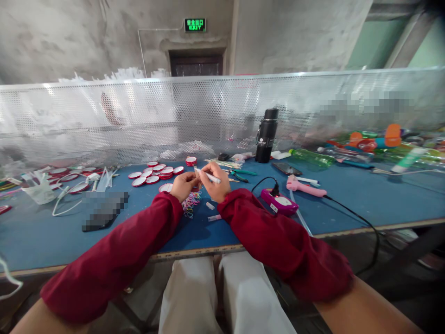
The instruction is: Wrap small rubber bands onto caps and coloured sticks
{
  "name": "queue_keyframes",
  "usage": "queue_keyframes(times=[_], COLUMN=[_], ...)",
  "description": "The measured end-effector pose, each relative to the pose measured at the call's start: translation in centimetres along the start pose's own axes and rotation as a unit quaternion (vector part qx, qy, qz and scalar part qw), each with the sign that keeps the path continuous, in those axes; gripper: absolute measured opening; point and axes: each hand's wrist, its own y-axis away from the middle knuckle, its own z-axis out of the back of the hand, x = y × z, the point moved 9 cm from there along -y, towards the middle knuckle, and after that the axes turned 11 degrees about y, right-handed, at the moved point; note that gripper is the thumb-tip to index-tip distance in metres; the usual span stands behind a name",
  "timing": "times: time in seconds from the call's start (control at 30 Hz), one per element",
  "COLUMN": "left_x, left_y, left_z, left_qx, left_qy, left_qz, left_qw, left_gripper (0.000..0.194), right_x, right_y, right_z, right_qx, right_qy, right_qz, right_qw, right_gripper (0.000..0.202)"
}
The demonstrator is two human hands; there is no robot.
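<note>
The right hand (219, 185) holds a white pen (212, 177) between thumb and fingers, above the far half of the blue tabletop (215, 239), about midway between its left and right ends. The left hand (182, 185) meets the pen's far end, its fingers drawn narrow; whether they grip a small piece there, I cannot tell.

For this close work, a light pinch near the pen's working end should give the best control, with the left fingertips steadying whatever meets it. Short, gentle strokes and wrists braced on the tabletop would likely help. The tangle of coloured loops (191, 204), just nearer the front edge than the left hand, could snag a sleeve, as could the small white piece (210, 206) beside it. The red-rimmed discs (152, 179) lie left of the hands, towards the far edge, near enough to be knocked.

As for writing, the green sign (195, 25) on the wall reads "安全出口" and "EXIT". The black vacuum flask (266, 139) by the far edge bears a round white logo over lettering too small to read. The purple power strip (280, 202), right of the hands, carries a pale label, also illegible.
</note>
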Motion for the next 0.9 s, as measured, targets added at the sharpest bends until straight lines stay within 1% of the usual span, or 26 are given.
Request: queue_keyframes(times=[0.23,0.47,0.73,0.9], left_x=[-0.24,-0.15,-0.26,-0.13], left_y=[0.09,0.13,0.16,0.12], left_z=[0.1,0.01,0.07,0.04], left_qx=[-0.014,-0.007,-0.015,-0.004], left_qy=[0.014,0.008,0.017,0.004], left_qz=[0.006,0.004,0.007,0.001], left_qw=[1.0,1.0,1.0,1.0], left_gripper=[0.042,0.041,0.042,0.04], right_x=[-0.2,0.03,-0.23,0.19], right_y=[-0.11,0.04,-0.15,0.02], right_z=[0.2,-0.18,0.39,-0.2], right_qx=[-0.008,0.007,-0.013,0.011], right_qy=[0.003,-0.007,0.001,-0.016], right_qz=[-0.001,0.0,-0.003,0.004], right_qw=[1.0,1.0,1.0,1.0], right_gripper=[0.015,0.018,0.015,0.016])
